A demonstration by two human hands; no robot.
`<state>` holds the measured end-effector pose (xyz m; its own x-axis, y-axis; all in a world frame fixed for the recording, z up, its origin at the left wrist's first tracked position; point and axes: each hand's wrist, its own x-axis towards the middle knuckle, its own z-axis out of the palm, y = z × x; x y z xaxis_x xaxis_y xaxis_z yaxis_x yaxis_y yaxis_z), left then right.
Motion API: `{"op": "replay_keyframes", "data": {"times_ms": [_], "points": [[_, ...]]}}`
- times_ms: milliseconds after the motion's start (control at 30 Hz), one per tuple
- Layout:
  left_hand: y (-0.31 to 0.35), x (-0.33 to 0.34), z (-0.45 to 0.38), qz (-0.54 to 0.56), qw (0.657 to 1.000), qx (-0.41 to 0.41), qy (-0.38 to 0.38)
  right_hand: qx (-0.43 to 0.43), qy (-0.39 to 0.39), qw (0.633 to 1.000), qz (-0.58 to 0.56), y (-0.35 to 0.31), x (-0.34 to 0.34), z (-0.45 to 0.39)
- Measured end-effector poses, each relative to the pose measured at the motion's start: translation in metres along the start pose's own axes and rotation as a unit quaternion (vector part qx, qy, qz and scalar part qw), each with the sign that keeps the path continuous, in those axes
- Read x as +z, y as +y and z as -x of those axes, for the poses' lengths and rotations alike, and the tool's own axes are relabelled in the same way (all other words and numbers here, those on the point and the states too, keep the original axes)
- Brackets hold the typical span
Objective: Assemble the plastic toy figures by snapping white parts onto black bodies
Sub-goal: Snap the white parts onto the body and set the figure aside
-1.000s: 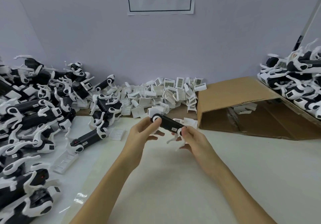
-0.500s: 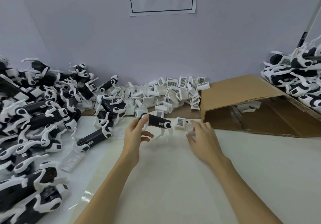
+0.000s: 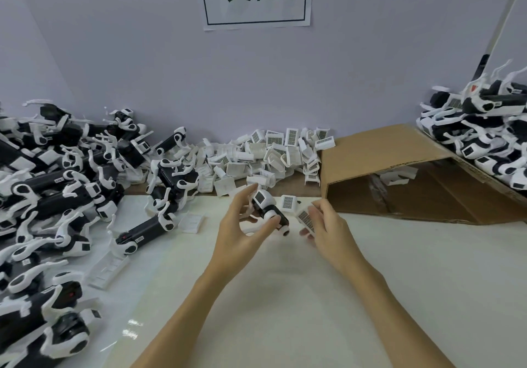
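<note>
My left hand (image 3: 242, 225) holds a black toy body with white legs (image 3: 269, 210) between thumb and fingers, above the white table. The body points away from me, and a white labelled piece shows at its far end. My right hand (image 3: 328, 226) pinches a white clip-on part with a barcode label (image 3: 305, 219), just right of the body and apart from it. Another white labelled part (image 3: 287, 202) lies on the table behind them.
A heap of loose white parts (image 3: 271, 153) lies against the back wall. Piled black-and-white figures (image 3: 57, 182) fill the left side, and more (image 3: 484, 136) sit at the far right. An open cardboard box (image 3: 399, 173) lies on its side at right.
My right hand picked a white labelled part from the table and drew it back toward the body. My left hand turned the black body end-on and moved it right.
</note>
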<state>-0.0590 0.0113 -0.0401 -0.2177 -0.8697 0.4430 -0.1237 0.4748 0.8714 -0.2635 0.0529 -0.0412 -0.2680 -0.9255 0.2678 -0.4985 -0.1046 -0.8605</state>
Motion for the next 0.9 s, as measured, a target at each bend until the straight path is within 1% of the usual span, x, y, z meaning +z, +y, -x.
{"op": "replay_keyframes", "data": {"times_ms": [100, 167, 233, 300, 367, 433, 500, 567, 633, 700, 800, 900], "points": [[0.003, -0.003, -0.002, 0.054, 0.998, -0.018, -0.011, 0.019, 0.012, 0.987, -0.162, -0.012, -0.003, 0.001], [0.004, -0.005, -0.004, 0.109, 0.993, -0.029, -0.025, 0.032, -0.004, 0.974, -0.224, -0.014, -0.004, 0.001], [0.004, -0.005, -0.006, 0.170, 0.984, -0.043, -0.025, 0.034, -0.011, 0.975, -0.220, -0.014, -0.004, 0.001], [0.004, -0.005, -0.008, 0.219, 0.973, -0.060, -0.027, 0.046, 0.009, 0.976, -0.215, -0.015, -0.002, 0.000], [0.004, -0.007, -0.009, 0.245, 0.966, -0.074, -0.030, 0.061, 0.037, 0.969, -0.237, -0.017, 0.000, 0.000], [0.006, -0.008, -0.009, 0.253, 0.963, -0.084, -0.035, 0.057, 0.050, 0.964, -0.257, -0.020, 0.000, 0.000], [0.008, -0.007, -0.009, 0.254, 0.962, -0.089, -0.051, 0.024, 0.036, 0.970, -0.238, -0.023, -0.001, 0.001], [0.009, -0.004, -0.007, 0.254, 0.960, -0.093, -0.071, -0.028, -0.011, 0.984, -0.178, -0.025, 0.000, 0.005], [0.010, -0.002, -0.006, 0.253, 0.959, -0.093, -0.086, -0.060, -0.057, 0.990, -0.112, -0.026, 0.006, 0.009], [0.010, 0.000, -0.005, 0.249, 0.960, -0.095, -0.090, -0.065, -0.066, 0.994, -0.064, -0.027, 0.011, 0.012], [0.012, 0.001, -0.003, 0.255, 0.958, -0.102, -0.081, -0.083, -0.055, 0.995, -0.009, -0.025, 0.015, 0.015], [0.012, 0.003, -0.002, 0.269, 0.955, -0.109, -0.067, -0.088, -0.100, 0.990, 0.050, -0.022, 0.023, 0.020]]}}
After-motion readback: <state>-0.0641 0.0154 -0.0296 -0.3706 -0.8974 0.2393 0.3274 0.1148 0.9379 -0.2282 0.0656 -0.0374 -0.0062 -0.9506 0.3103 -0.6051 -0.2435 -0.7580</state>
